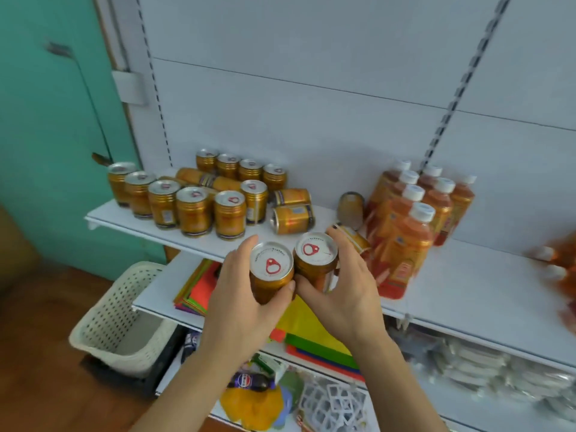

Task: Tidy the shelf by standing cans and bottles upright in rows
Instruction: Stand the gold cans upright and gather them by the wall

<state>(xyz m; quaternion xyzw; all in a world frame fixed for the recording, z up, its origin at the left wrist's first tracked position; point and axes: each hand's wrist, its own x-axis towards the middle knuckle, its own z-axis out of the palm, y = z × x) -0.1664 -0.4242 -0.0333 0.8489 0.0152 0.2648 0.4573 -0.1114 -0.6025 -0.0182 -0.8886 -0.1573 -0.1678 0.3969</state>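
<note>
My left hand (240,294) grips an upright golden can (271,269) with a red pull ring. My right hand (346,285) grips a second upright golden can (316,255) beside it. Both cans hover in front of the white shelf (467,275) edge. Several golden cans stand upright in rows at the shelf's left (193,210). Others lie on their sides: two (293,218) in the middle, one (352,207) near the bottles, one (355,236) behind my right hand. Orange bottles with white caps (414,219) stand in rows at the right.
Fallen orange bottles (554,263) lie blurred at the far right of the shelf. Coloured paper (199,288) rests on the lower shelf. A cream perforated basket (124,316) sits on the floor at the left, beside a green wall (46,120).
</note>
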